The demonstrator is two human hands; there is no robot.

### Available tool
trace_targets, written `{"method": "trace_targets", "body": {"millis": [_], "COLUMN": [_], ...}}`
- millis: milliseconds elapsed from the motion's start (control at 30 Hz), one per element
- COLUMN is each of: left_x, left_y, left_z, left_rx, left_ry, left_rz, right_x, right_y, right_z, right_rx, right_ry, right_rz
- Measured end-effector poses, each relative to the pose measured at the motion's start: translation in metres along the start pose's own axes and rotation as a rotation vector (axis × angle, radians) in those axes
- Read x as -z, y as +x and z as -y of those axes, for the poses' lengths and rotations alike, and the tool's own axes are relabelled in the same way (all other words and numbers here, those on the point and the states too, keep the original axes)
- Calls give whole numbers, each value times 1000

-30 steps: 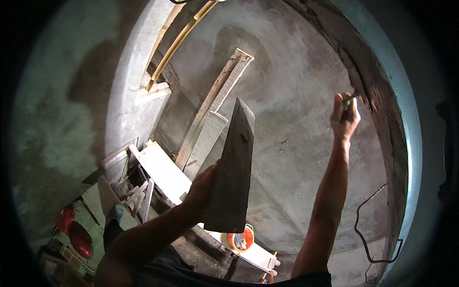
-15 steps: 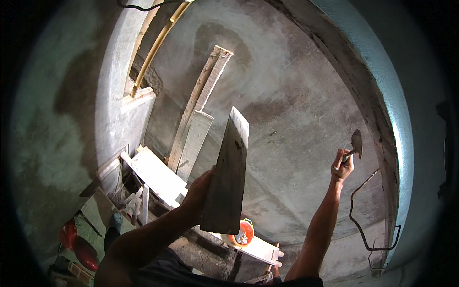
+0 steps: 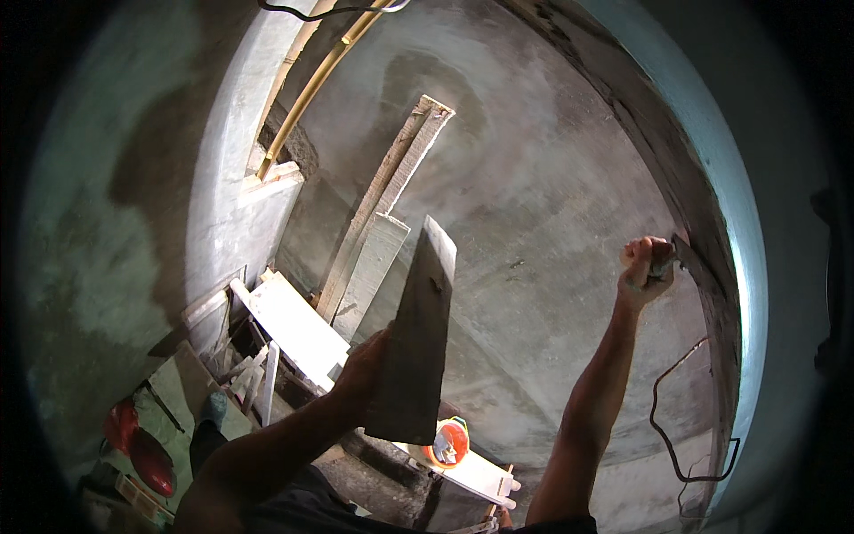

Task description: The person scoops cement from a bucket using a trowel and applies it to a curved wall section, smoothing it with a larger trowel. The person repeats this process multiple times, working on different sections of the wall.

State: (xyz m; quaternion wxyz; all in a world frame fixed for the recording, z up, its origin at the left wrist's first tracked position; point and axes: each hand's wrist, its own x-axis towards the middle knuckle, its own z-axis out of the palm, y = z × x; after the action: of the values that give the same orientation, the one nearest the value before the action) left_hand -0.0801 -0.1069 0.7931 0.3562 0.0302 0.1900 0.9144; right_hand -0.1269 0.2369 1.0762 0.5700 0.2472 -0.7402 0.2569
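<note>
In the head view my left hand (image 3: pixel 360 369), fingers wrapped and partly hidden, grips a long grey tapering board (image 3: pixel 409 338) that stands out in the middle, its upper end narrower. My right hand (image 3: pixel 645 271) is closed round a small trowel, raised at the right. The trowel's dark blade (image 3: pixel 682 254) touches, or nearly touches, the rough grey mortar edge (image 3: pixel 698 222) that runs inside a pale blue band (image 3: pixel 750 338). The trowel's handle is mostly inside my fist.
Grey walls surround bamboo poles (image 3: pixel 311 89), upright planks (image 3: pixel 374 205), a white board (image 3: pixel 298 329) and an orange bucket (image 3: pixel 454 432) on planking (image 3: pixel 489 476). Lower left: red bags (image 3: pixel 151 458), scrap wood, my shoe (image 3: pixel 213 407). Bent cables (image 3: pixel 672 445) hang right. A person's skin shows at bottom centre (image 3: pixel 505 521).
My right hand dropped from higher on the edge, then moved slightly up and outward, turning the trowel from face-on to against the edge. The board in my left hand sits a little lower and further left.
</note>
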Motion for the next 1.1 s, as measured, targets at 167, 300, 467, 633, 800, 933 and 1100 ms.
{"method": "trace_targets", "body": {"millis": [167,300,467,633,800,933,1100], "left_x": [24,47,74,82,90,87,76], "left_y": [-3,-2,6,8,13,16,22], "left_z": [-28,-46,-75,-95,-104,-105,-104], "left_rx": [-58,-70,-187,-161,-207,-157,-53], "left_ry": [26,35,82,39,86,86,38], "left_rz": [-68,-134,-94,-156,-29,-46,-59], "right_x": [-76,-134,-190,-224,-214,-174,-118], "right_y": [28,48,61,69,71,61,42], "right_z": [-17,-22,-20,-23,-38,-48,-53], "right_rx": [30,63,-9,41,52,46,-56], "right_ry": [-118,-312,-286,-324,-507,-618,-817], "right_rz": [-9,45,80,57,10,4,30]}}
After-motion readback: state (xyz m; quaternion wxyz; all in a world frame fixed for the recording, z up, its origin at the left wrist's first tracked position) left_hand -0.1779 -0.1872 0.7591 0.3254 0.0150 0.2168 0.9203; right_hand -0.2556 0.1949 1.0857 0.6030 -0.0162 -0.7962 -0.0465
